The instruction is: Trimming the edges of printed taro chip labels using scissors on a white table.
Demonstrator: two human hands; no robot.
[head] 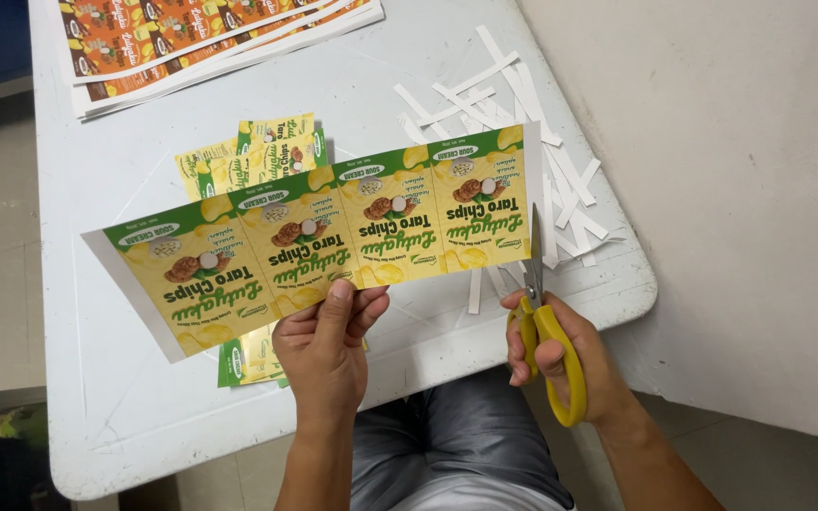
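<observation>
Your left hand (326, 343) pinches label strip (328, 232) by lower edge, held taut over bench (125, 416); right hand (560, 355) grips yellow scissors (546, 326), blades at strip's right margin; white offcuts (523, 142) beyond strip.

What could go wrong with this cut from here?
The label strip is pinched only at its lower edge by the left hand, so its long free end may sag and skew the cut. The scissors in the right hand run close to the printed edge and might nick the last label.
</observation>
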